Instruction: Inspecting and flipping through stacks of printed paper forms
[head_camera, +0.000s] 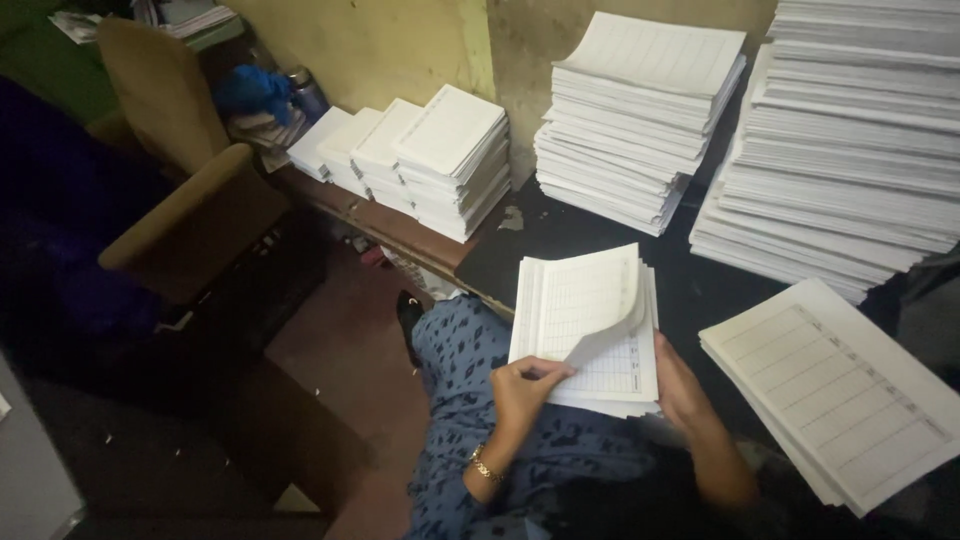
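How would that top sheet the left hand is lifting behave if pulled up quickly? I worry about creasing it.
The top sheet looks thin and floppy: it already curls over where the left hand lifts its corner. It probably weighs almost nothing, so a quick pull could fold or crease it. The right hand steadying the bundle may stop the sheets below from sliding.

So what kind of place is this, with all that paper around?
Probably a small print or binding workshop. Tall stacks of ruled sheets stand on a dark table, more stacks line a wooden bench, and both hands leaf through a sheaf of forms.
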